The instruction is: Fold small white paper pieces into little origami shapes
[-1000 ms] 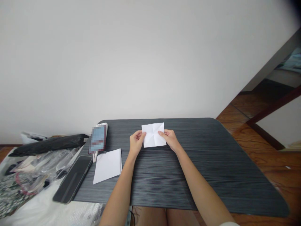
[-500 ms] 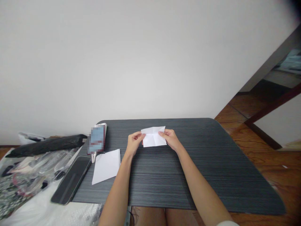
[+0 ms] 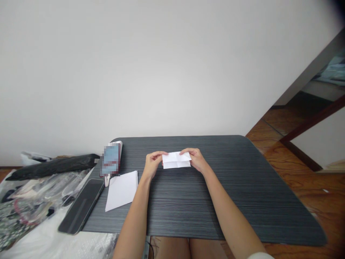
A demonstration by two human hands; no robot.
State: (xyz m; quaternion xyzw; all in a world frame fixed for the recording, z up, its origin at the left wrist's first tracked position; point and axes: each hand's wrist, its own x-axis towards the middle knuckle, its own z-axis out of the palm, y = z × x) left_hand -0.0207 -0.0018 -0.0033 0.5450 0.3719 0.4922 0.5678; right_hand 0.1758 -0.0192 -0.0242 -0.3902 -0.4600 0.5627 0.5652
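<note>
A small white sheet of paper (image 3: 176, 164) is held above the dark table between both hands. Its upper part is folded down toward me, with the lower strip showing beneath the flap. My left hand (image 3: 153, 163) pinches the paper's left end, index finger along the top fold. At the right end, my right hand (image 3: 196, 158) grips it, fingers laid over the upper edge. Both thumbs are largely hidden behind the paper and fingers. To the left of my left forearm lies a stack of white paper (image 3: 122, 190).
The dark ribbed table (image 3: 237, 194) stands against a white wall. On its left edge lie a black phone (image 3: 82, 205) and a blurred-out item (image 3: 111, 159) with a white loop. Plastic bags (image 3: 51, 187) and a long black bundle (image 3: 54, 167) sit left of the table.
The top of the paper has been folded down toward me, so it looks shorter. My fingers have shifted from the paper's face to its upper edge.
</note>
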